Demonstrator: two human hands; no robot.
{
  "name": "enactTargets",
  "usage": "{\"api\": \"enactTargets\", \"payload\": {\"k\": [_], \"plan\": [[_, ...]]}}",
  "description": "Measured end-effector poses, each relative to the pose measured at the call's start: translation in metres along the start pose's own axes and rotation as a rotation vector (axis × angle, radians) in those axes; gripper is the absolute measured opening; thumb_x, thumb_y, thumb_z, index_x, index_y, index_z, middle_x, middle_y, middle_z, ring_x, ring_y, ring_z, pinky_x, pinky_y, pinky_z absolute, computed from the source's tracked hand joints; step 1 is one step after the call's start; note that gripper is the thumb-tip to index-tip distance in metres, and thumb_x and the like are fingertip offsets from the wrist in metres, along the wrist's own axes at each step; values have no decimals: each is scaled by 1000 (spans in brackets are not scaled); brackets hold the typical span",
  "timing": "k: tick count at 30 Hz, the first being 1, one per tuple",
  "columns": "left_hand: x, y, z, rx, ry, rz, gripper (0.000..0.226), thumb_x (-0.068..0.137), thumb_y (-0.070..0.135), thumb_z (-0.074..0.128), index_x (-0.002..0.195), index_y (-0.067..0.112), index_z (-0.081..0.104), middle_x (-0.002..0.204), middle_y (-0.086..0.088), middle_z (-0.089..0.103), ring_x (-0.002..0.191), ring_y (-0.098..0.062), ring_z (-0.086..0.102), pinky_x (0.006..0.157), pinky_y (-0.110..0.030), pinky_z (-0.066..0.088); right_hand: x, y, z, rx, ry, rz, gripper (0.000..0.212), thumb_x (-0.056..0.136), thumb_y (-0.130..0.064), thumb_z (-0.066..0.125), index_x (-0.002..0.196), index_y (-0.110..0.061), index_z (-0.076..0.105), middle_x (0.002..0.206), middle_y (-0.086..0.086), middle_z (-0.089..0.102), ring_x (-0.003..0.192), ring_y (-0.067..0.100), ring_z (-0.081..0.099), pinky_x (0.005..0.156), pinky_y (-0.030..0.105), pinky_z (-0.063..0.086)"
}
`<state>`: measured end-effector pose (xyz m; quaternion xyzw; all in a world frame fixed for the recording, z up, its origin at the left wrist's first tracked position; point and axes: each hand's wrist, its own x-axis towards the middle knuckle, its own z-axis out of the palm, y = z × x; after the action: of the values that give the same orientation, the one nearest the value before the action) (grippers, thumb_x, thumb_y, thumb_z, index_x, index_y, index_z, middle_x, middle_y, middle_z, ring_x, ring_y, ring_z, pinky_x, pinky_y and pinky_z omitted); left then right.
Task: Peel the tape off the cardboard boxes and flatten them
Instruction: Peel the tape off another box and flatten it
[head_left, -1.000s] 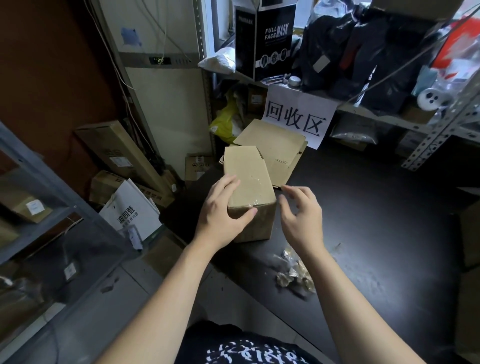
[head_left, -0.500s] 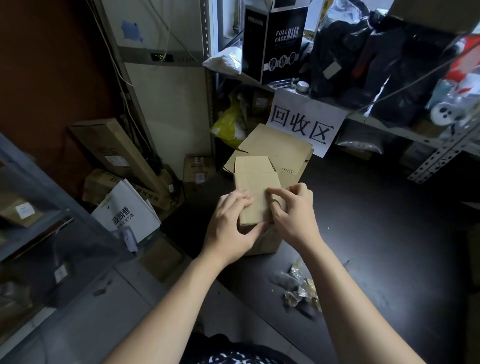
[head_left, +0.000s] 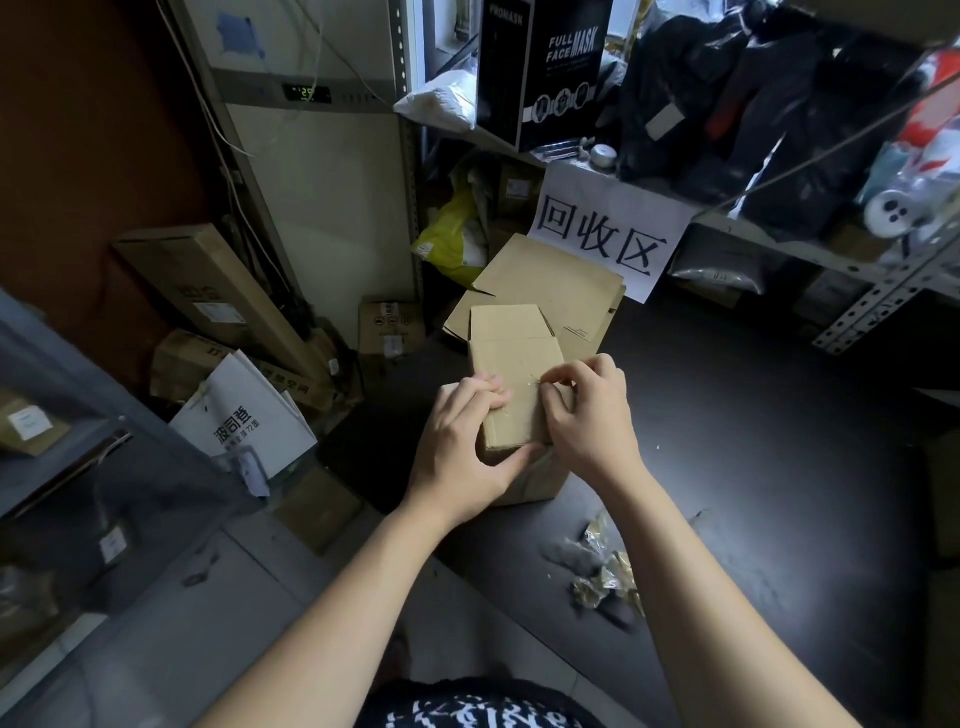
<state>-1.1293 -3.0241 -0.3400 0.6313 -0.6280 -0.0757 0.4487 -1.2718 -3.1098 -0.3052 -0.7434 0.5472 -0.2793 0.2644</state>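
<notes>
A small brown cardboard box (head_left: 511, 364) stands on the dark table (head_left: 753, 441) near its left edge, its far flap lifted. My left hand (head_left: 462, 449) grips the box's near left corner, fingers curled over the top and thumb along the front edge. My right hand (head_left: 584, 415) rests on the right part of the top, its fingertips pinching at a thin strip of clear tape (head_left: 535, 383) on the lid. The box's lower front is partly hidden by both hands.
Flattened cardboard (head_left: 550, 291) lies behind the box under a white paper sign (head_left: 605, 228). Crumpled tape scraps (head_left: 605, 577) lie on the table near my right forearm. Shelves full of bags stand behind. Cartons and a white bag (head_left: 244, 415) crowd the floor at left.
My right hand came in from beside the box onto its top and now pinches at the tape. My left hand slid from the lid's left side toward the near corner.
</notes>
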Motion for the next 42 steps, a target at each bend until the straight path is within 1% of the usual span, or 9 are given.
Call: {"api": "enactTargets", "payload": {"k": [6,10,14,22,28,33,36,39,42], "plan": [[6,-2,-9,24,-23,9,57,79,54,73,117,12,69,124,2,61,120,-17,51,104,-26,41,-4,2,1,214,49,51,9,97,-23,66,106,-23,68,113,-6,49,111,11,52,88,26,45],[26,0,-19,106,-43,-25,42,86,54,63,112,23,74,111,10,59,108,-13,50,96,-34,37,-15,9,1,364,-11,170,46,93,-30,72,137,-24,59,131,-11,58,109,0,59,96,29,53],[47,3,-15,169,-146,-30,25,92,37,69,116,32,75,110,10,54,110,-14,44,99,-37,31,-26,9,6,533,-46,184,47,95,-25,71,142,-27,61,130,-16,67,114,-3,64,101,30,55],[52,6,-13,112,-188,-68,14,89,33,75,102,37,79,111,11,52,110,-11,41,97,-26,22,-31,9,10,538,-48,177,52,95,-28,71,145,-27,58,137,-15,65,119,1,63,101,27,54],[53,3,-14,79,-171,-95,9,84,30,79,91,36,78,108,13,54,112,-8,43,96,-24,22,-34,8,9,551,-75,183,64,87,-42,74,147,-30,55,140,-14,62,123,4,61,104,35,55],[49,-3,-14,-10,-92,-91,6,81,34,75,83,30,78,105,13,58,109,-11,50,101,-36,35,-35,8,9,557,-96,164,73,79,-52,75,146,-35,54,140,-18,61,123,1,61,103,37,55],[49,-7,-17,-68,-105,-77,16,83,33,71,91,21,79,109,8,61,110,-13,52,101,-37,44,-34,10,9,571,-89,177,68,85,-45,76,148,-33,53,142,-15,60,125,1,60,104,37,54],[50,-7,-20,55,-193,-66,32,90,33,67,120,26,74,121,9,57,119,-12,45,106,-37,36,-33,10,10,580,-90,171,64,91,-36,77,150,-30,52,143,-14,60,123,-3,60,104,34,54],[54,-4,-21,85,-222,-96,23,93,31,70,115,33,77,122,10,54,122,-12,40,108,-33,27,-33,10,12,579,-87,161,64,92,-34,77,150,-29,52,144,-15,59,123,-4,60,104,35,55]]}}
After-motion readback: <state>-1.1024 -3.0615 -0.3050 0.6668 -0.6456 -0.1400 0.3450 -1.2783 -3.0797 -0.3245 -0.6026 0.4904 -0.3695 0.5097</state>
